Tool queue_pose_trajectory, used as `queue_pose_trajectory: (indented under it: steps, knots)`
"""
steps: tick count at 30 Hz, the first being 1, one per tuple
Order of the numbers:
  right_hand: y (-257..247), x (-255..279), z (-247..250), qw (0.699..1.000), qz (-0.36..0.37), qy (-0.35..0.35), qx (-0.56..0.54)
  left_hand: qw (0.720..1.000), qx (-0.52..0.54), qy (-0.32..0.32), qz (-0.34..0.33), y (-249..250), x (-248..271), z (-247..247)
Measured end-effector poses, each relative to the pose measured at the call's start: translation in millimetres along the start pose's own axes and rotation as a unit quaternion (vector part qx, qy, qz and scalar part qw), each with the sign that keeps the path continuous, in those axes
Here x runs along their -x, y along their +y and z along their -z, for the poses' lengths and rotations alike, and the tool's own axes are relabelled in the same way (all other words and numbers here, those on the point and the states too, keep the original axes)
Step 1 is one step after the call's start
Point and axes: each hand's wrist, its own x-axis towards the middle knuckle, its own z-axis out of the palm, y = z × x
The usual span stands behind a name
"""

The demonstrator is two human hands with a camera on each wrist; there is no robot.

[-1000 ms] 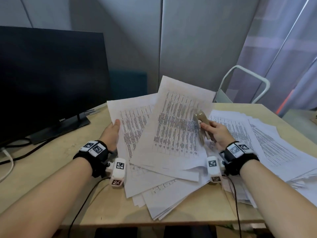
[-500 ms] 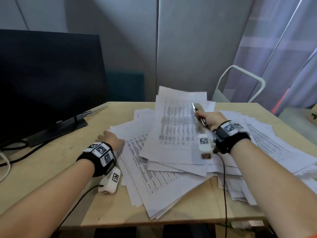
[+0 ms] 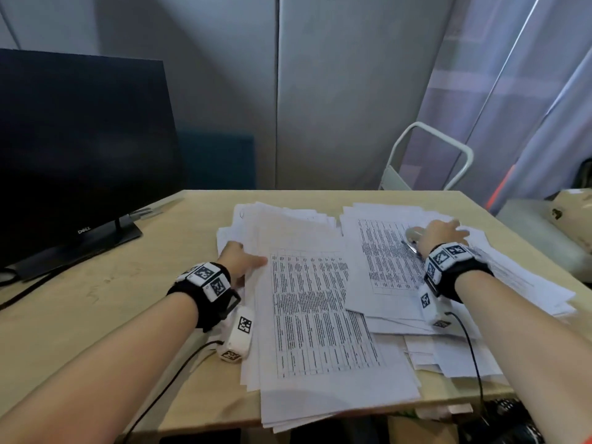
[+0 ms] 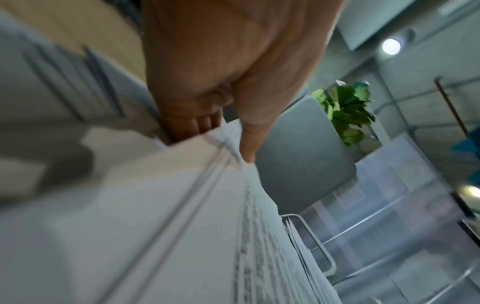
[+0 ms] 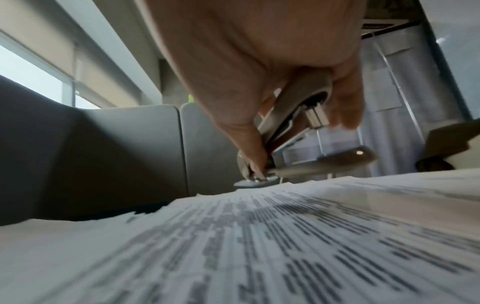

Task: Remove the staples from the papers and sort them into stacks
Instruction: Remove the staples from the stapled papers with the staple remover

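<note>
At centre frame the left hand (image 3: 238, 259) pinches the edge of the left stack (image 3: 314, 315) while the right hand (image 3: 440, 233), fingers clenched round the staple remover (image 5: 293, 131), rests on the right stack (image 3: 387, 261); sorting seems underway, and next comes finding another stapled set.

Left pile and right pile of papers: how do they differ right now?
The left pile reaches nearer and overhangs the table's front edge; the right pile sits farther back, partly overlapping it. The left hand grips the left pile's edge, thumb on top; the right hand, holding the staple remover, rests on the right pile. Both are loose, uneven piles topped by printed tables.
</note>
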Motion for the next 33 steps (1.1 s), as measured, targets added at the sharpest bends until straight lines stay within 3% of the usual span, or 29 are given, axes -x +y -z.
queue_pose_trajectory:
  steps: [3,6,9,12,14,22,28,33]
  knots:
    - [-13.5,6.5,5.4,0.997,0.052,0.03,-0.044,0.994,-0.094,0.051,0.007,5.4,-2.9,-9.3]
    - [-41.0,21.5,5.0,0.977,0.156,-0.049,-0.133,0.987,-0.144,0.051,-0.051,9.6,-1.8,-15.2]
    - [-78.0,50.8,0.7,0.937,0.271,-0.153,-0.158,0.962,-0.26,0.001,-0.085,12.1,1.5,-20.3]
    - [-109.2,75.7,-11.8,0.903,0.338,-0.243,-0.111,0.932,-0.351,-0.02,-0.091,12.8,-4.5,-20.2]
    - [-122.4,83.9,-22.7,0.894,0.369,-0.249,-0.061,0.924,-0.37,-0.025,-0.097,13.8,-6.7,-19.9]
    - [-139.3,110.3,-43.7,0.908,0.392,-0.131,0.073,0.91,-0.394,-0.042,-0.12,7.5,-19.1,-15.4]
    - [-145.8,119.5,-48.7,0.914,0.38,-0.133,0.059,0.891,-0.427,-0.104,-0.115,9.6,-20.7,-7.3]
    - [-147.0,119.7,-49.6,0.907,0.386,-0.147,0.08,0.882,-0.441,-0.12,-0.118,11.3,-21.5,-4.4]
